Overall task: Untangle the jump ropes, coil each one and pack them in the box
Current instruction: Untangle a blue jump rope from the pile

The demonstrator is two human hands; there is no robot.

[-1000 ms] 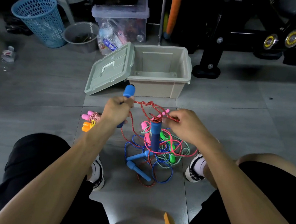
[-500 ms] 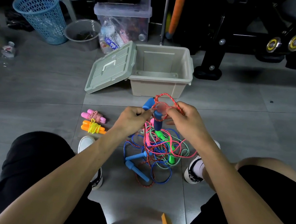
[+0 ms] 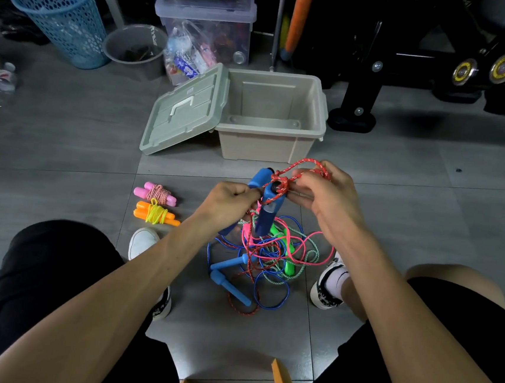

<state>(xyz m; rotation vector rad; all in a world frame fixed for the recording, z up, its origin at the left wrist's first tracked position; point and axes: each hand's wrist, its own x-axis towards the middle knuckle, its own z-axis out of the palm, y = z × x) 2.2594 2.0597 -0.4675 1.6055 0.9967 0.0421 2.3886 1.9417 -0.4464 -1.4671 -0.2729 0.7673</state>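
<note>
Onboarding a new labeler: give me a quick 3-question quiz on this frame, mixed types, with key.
1. True or false: the beige box already holds a coiled rope.
2. How many coiled ropes lie on the floor left of the tangle?
3. What does the right hand pinch? A) green handle B) red rope C) lid

Key: 1 false, it looks empty; 2 two, the pink-handled rope and orange-handled rope; 3 B, while the left hand grips a blue handle.

No legible txt anywhere: white lettering on the grey bucket (image 3: 134, 46) rim is too blurred to read, and the packets in the clear bin (image 3: 205, 29) likewise.
</note>
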